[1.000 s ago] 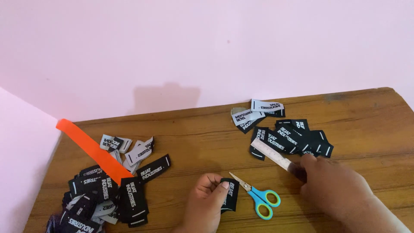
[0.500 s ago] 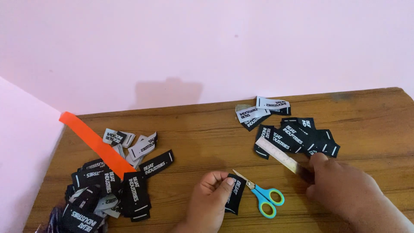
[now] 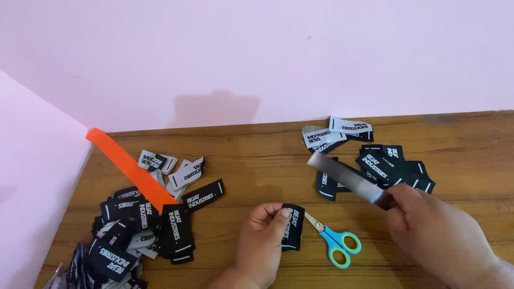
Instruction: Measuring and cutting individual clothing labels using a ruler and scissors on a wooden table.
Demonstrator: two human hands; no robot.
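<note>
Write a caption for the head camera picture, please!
Left hand pinches a black label; right hand lifts a metal strip.

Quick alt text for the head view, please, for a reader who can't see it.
On a wooden table, the left hand pinches a black label beside blue scissors, while the right hand holds a grey strip. Label piles lie either side.

Left hand (image 3: 261, 247) bare, right hand (image 3: 440, 235) bare; no rings, no sleeves visible.
</note>
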